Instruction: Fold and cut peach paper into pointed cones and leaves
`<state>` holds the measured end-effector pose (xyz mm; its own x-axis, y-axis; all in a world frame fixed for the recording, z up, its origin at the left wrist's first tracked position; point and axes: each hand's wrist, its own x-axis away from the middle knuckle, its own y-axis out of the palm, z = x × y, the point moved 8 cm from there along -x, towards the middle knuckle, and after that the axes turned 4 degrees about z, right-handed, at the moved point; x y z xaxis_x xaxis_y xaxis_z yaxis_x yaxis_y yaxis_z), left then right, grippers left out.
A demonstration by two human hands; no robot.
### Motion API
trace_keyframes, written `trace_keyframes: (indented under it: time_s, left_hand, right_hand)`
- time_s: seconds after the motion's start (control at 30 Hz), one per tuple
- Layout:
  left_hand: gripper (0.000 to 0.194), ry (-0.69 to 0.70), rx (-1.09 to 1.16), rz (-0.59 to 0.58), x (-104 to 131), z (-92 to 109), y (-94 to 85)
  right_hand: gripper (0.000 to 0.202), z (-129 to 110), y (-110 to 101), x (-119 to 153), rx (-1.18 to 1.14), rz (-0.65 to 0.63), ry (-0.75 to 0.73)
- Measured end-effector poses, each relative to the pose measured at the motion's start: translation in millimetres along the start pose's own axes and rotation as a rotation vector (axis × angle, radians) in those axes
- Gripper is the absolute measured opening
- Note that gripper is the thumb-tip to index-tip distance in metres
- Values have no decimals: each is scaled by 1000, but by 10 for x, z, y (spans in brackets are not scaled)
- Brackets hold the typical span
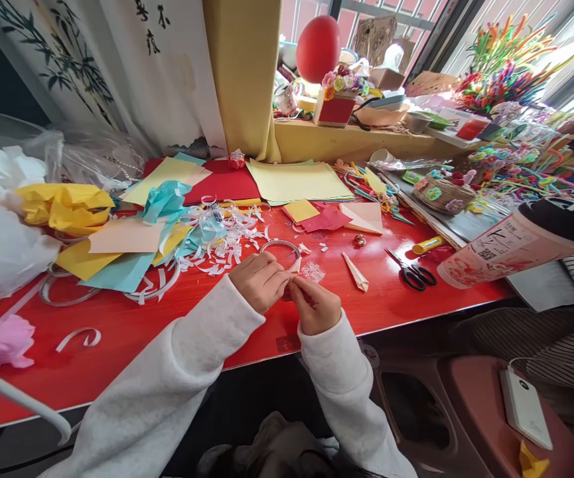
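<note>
My left hand [261,280] and my right hand [317,305] meet over the front of the red table, fingertips pinched together. Between them a small piece of pale pink paper [296,265] sticks up; most of it is hidden by my fingers. Just beyond the hands lies a ring of tape or paper strip [281,241], with small paper scraps beside it. A narrow folded cone of pale pink paper [355,271] rests to the right. Farther right are black-handled scissors [415,272], their blades pointing away from me. A small metallic bell-like object [360,240] sits behind the cone.
White paper shreds [217,242] and coloured sheets [117,242] cover the left side. Yellow paper [299,180] lies at the back. A large drink cup [505,245] stands tilted in view at the right edge. A power bank [525,408] rests on a brown seat below.
</note>
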<state>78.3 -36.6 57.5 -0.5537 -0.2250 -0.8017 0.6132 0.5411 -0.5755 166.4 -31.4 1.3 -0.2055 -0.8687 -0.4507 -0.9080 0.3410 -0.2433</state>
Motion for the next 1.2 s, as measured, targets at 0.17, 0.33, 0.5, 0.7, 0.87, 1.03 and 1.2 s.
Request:
trace_keyframes:
  time_s: [0.17,0.33,0.5,0.7,0.87,1.03,1.2]
  left_hand:
    - [13,-94,116,-71,52,-87,70]
    - [14,-180,220,-107,65,-158,96]
    - [12,-207,250,-98,65,-185,102]
    - [10,-233,256,-80,47,-227,73]
    - [10,-344,112,-23,59,-473,-1]
    - [11,-484,-269,190,242,-950,-304]
    - [22,-568,-683,239,530,-1345,-568]
  right_hand:
    - [19,-12,-7,9,-11,14,13]
    - [19,-41,-28,21,8,52,-18]
    - [20,-57,-32,21,24,53,-29]
    - [19,-23,-17,23,-56,52,-4]
    - [18,128,-4,36,-251,61,150]
    - [20,228,54,59,-450,4,335]
    - [19,258,44,131,-558,-86,461]
